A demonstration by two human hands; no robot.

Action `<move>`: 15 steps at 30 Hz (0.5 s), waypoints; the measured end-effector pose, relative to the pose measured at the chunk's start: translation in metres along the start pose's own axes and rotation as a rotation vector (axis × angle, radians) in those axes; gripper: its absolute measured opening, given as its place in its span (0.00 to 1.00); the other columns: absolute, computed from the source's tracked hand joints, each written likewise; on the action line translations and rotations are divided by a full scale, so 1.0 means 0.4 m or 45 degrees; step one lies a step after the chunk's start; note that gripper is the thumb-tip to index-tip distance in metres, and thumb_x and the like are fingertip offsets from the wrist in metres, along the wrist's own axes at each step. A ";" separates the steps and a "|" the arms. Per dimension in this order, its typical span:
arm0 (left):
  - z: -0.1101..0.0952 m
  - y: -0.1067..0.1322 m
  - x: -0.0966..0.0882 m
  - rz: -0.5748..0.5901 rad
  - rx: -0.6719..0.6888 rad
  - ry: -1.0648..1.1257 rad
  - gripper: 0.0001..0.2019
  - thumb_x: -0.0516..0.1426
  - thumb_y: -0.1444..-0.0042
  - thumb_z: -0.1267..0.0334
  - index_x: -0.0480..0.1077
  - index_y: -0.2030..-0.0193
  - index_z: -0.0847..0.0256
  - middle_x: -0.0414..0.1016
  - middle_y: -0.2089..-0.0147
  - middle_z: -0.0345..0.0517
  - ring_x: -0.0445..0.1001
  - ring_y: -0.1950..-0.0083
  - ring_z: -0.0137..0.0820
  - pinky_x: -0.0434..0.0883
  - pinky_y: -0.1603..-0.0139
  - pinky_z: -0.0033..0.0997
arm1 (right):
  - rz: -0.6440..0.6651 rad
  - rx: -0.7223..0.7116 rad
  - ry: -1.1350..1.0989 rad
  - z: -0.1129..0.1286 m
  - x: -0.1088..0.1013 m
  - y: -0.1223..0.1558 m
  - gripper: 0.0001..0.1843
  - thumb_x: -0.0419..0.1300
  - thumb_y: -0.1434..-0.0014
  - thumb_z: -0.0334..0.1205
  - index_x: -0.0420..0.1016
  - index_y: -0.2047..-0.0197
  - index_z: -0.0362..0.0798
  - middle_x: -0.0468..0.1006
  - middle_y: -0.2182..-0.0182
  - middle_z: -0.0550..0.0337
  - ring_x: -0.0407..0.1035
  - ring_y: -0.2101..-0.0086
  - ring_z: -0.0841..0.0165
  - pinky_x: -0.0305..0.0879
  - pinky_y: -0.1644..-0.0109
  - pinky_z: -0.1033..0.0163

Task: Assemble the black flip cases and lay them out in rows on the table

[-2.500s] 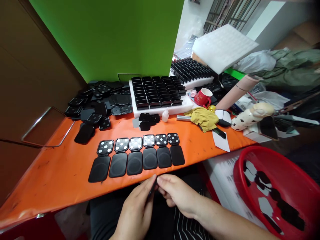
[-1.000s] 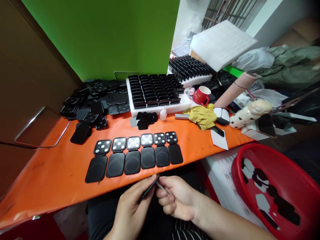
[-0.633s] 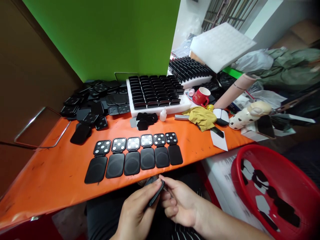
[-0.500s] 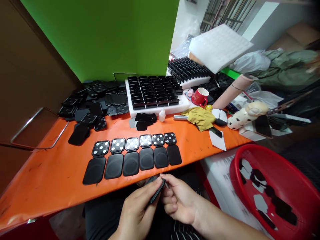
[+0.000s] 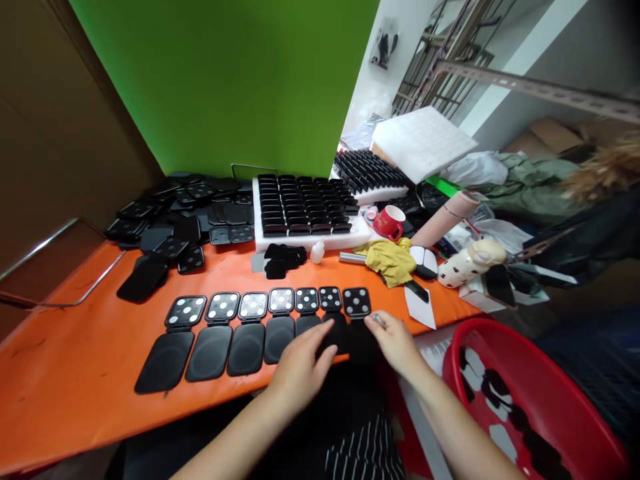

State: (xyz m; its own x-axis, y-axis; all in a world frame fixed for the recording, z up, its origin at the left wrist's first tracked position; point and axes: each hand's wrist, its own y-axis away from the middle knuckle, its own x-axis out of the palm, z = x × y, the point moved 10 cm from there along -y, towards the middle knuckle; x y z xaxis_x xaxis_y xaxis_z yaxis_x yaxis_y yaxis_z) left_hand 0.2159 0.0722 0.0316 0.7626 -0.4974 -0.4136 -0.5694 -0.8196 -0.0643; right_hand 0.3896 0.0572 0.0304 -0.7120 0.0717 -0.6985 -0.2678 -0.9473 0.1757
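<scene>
Orange table (image 5: 75, 373): row of 7 open black cases (image 5: 250, 323), foam tray (image 5: 300, 237), red mug (image 5: 390, 222).

Orange table (image 5: 80, 347), green backdrop (image 5: 225, 80), black white-dotted cases (image 5: 250, 320), red basin (image 5: 545, 400), red mug (image 5: 387, 223), yellow cloth (image 5: 387, 259)

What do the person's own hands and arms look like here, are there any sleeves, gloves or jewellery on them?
Both are bare. The left hand and the right hand wear no gloves, and no rings, watch or bands show. The forearms are uncovered to the picture's lower edge, with no sleeve in view. Between them is dark clothing with thin white stripes.
</scene>
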 end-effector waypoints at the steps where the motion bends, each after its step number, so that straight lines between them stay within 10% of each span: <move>1: -0.008 -0.008 0.015 0.034 0.050 -0.070 0.21 0.50 0.42 0.63 0.59 0.41 0.53 0.63 0.40 0.47 0.61 0.40 0.38 0.59 0.40 0.46 | -0.032 0.018 0.041 -0.025 -0.017 -0.030 0.16 0.48 0.42 0.50 0.65 0.72 0.47 0.69 0.77 0.62 0.63 0.73 0.68 0.54 0.70 0.66; 10: -0.026 -0.026 0.125 0.247 0.315 -0.549 0.28 0.54 0.47 0.55 0.55 0.39 0.54 0.53 0.35 0.46 0.47 0.34 0.43 0.43 0.36 0.54 | -0.163 0.033 0.147 -0.074 -0.001 -0.105 0.14 0.55 0.47 0.51 0.67 0.68 0.48 0.73 0.72 0.57 0.66 0.70 0.64 0.54 0.68 0.64; 15: -0.036 -0.017 0.128 0.252 0.337 -0.658 0.29 0.53 0.46 0.53 0.52 0.37 0.54 0.49 0.34 0.46 0.47 0.34 0.43 0.47 0.37 0.53 | -0.369 0.038 0.007 -0.084 -0.043 -0.093 0.24 0.43 0.42 0.59 0.67 0.65 0.47 0.74 0.68 0.53 0.67 0.66 0.63 0.59 0.64 0.63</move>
State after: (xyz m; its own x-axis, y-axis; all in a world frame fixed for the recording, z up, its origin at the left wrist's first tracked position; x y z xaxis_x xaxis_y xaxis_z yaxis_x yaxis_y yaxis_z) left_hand 0.2633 0.0481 0.0239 0.4250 -0.3763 -0.8233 -0.7923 -0.5944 -0.1373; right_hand 0.4334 0.0806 0.0127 -0.5994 0.3360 -0.7265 -0.4784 -0.8781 -0.0114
